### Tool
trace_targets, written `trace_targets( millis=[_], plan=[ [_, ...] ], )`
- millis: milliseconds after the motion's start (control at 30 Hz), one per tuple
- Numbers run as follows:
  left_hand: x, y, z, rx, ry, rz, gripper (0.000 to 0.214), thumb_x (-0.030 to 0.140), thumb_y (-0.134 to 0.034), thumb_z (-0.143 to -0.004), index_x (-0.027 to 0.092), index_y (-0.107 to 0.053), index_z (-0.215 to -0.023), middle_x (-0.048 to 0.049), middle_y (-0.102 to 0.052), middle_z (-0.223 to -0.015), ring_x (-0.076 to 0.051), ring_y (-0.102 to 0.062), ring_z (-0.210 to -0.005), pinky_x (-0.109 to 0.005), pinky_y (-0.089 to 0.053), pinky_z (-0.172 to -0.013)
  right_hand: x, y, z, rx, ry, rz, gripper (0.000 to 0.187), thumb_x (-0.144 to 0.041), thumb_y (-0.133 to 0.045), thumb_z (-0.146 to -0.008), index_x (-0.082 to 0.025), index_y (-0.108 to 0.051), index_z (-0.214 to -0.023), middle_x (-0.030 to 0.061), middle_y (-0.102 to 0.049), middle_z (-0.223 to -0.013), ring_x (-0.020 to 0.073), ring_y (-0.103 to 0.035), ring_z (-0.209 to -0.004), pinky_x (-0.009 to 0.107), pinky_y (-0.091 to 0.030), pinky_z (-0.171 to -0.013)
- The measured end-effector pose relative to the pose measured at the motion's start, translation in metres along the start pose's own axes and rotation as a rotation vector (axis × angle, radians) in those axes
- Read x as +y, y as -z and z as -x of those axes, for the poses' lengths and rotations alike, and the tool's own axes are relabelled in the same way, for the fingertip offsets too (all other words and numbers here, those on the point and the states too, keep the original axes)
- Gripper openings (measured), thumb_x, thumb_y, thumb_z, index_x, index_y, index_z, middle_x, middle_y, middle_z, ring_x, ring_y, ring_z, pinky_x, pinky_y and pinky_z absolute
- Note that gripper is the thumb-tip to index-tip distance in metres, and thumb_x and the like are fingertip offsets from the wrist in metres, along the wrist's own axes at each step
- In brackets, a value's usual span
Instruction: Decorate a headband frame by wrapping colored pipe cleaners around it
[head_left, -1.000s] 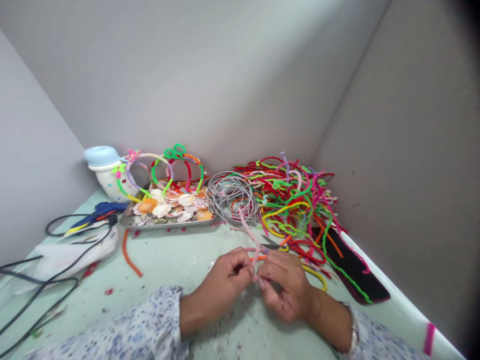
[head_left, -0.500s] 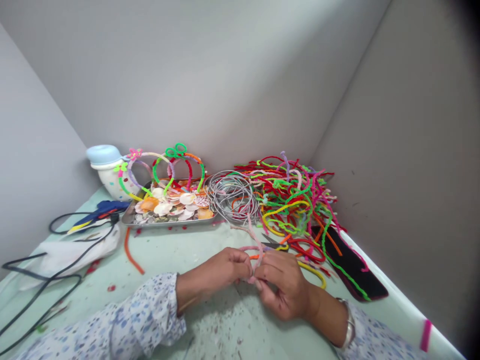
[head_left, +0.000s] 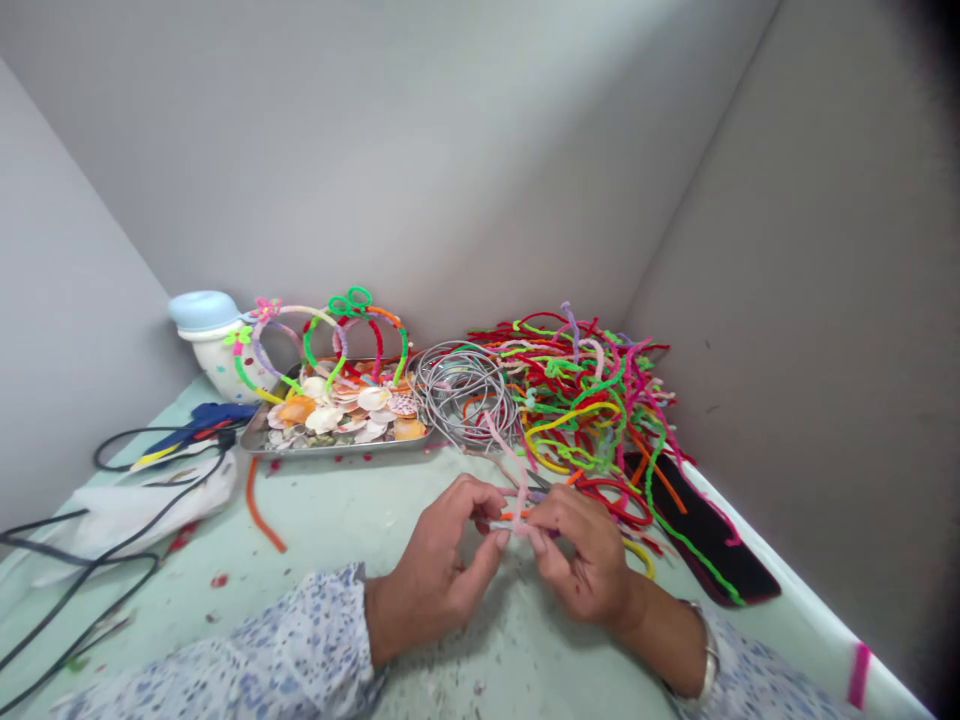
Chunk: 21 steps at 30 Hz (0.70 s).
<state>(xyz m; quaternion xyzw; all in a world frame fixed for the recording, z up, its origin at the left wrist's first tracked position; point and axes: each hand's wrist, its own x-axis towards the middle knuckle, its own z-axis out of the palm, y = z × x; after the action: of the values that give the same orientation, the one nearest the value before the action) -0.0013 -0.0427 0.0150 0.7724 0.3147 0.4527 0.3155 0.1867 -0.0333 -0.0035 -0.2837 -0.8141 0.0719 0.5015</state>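
Near the table's front, both hands meet at a pale pink pipe cleaner [head_left: 519,490], its loose end standing up toward the wire coil. It looks wound round a short stretch of grey wire [head_left: 501,525] between the fingertips. My left hand [head_left: 454,550] pinches the grey wire between thumb and fingers. On the other side, my right hand [head_left: 581,550] is closed, thumb and forefinger pressed on the pink pipe cleaner where it crosses the wire. Scissors [head_left: 538,481] lie just behind the right hand, partly hidden by it. Orange and purple pieces show behind the fingers.
A coil of grey wire [head_left: 465,395] lies beside a metal tray [head_left: 337,452] of seashells, with pipe-cleaner-covered headbands [head_left: 409,350] standing in it. Right of these are heaped coloured pipe cleaners [head_left: 585,390] and a black flat object [head_left: 694,540]. Black cables [head_left: 82,560] and a white jar [head_left: 225,360] stand left.
My left hand has opened its grip into a wider pinch, exposing the grey wire. The pink pipe cleaner's upright end has tilted left. My right hand has shifted slightly right.
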Motion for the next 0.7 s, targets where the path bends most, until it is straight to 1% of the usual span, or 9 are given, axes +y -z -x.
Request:
trace_targets(
  millis=[100, 233, 400, 700],
  plan=[
    [-0.0034, -0.0009, -0.0003, 0.018, -0.074, -0.031, 0.018, 0.010, -0.054, -0.085, 0.018, -0.054, -0.101, -0.0054, -0.056, -0.094, -0.016, -0.053, -0.087, -0.029, -0.045, -0.078, -0.0002, 0.0004, -0.0002, -0.001, -0.004, -0.016, 0.011, -0.011, -0.051, -0.078, -0.019, -0.056, -0.084, 0.0031, -0.056, -0.066, 0.0172, -0.048, -0.061, 0.030, -0.036, -0.056],
    [-0.0052, -0.0007, -0.0011, 0.025, -0.114, -0.075, 0.020, 0.008, -0.054, -0.086, 0.020, -0.060, -0.101, -0.0058, -0.058, -0.095, -0.017, -0.055, -0.094, -0.029, -0.046, -0.080, -0.0002, 0.0007, -0.0009, -0.004, -0.006, -0.006, 0.010, -0.011, -0.051, -0.078, -0.019, -0.055, -0.083, 0.0027, -0.056, -0.066, 0.0167, -0.048, -0.060, 0.030, -0.036, -0.055],
    [-0.0057, -0.0015, -0.0005, 0.030, -0.112, -0.118, 0.021, 0.010, -0.054, -0.088, 0.021, -0.065, -0.102, -0.0071, -0.058, -0.094, -0.018, -0.057, -0.097, -0.030, -0.049, -0.079, 0.0019, 0.0010, 0.0002, -0.027, -0.011, -0.003, 0.008, -0.013, -0.051, -0.078, -0.019, -0.056, -0.081, 0.0025, -0.055, -0.065, 0.0165, -0.049, -0.059, 0.029, -0.037, -0.055],
    [-0.0080, -0.0013, -0.0006, 0.044, -0.122, -0.166, 0.019, 0.012, -0.056, -0.087, 0.021, -0.066, -0.101, -0.0063, -0.059, -0.092, -0.018, -0.059, -0.097, -0.030, -0.049, -0.080, 0.0009, 0.0001, -0.0001, -0.036, -0.012, -0.005, 0.007, -0.014, -0.052, -0.078, -0.018, -0.058, -0.079, 0.0022, -0.054, -0.063, 0.0164, -0.049, -0.058, 0.028, -0.036, -0.054]
  ],
)
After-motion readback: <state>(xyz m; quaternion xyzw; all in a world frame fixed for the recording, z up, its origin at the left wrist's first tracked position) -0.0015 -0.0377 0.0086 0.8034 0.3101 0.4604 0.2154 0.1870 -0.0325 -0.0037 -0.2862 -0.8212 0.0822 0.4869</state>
